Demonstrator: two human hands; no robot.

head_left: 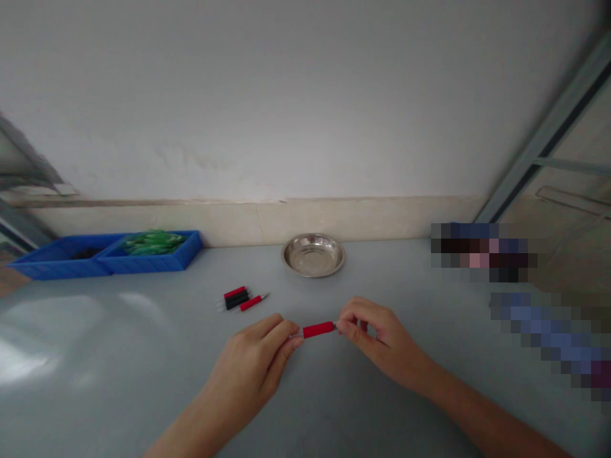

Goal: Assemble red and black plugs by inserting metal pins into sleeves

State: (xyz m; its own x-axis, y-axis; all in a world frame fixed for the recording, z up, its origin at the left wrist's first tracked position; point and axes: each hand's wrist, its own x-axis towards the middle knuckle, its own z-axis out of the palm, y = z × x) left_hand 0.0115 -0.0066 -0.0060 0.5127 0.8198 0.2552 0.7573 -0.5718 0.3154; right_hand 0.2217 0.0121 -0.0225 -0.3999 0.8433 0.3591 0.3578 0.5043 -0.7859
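Note:
Between my two hands, a short red pen barrel (pixel 318 329) is held level above the grey table. My left hand (pixel 260 353) pinches its pale, clear-looking end between thumb and fingers. At the other end, the thumb and fingertips of my right hand (pixel 375 334) close on the metal tip, which they mostly cover. Beyond my left hand lie similar pieces side by side: a red one (pixel 235 292), black ones (pixel 237 299), and another red one (pixel 251 303) with a pointed metal tip.
A round steel dish (pixel 313 256) stands near the wall. Two blue bins are at the back left; one bin (pixel 186 254) holds green pieces (pixel 153 242), the other bin (pixel 57 259) something dark. At the right is a pixelated area, its content unclear. A metal frame (pixel 539 149) rises there.

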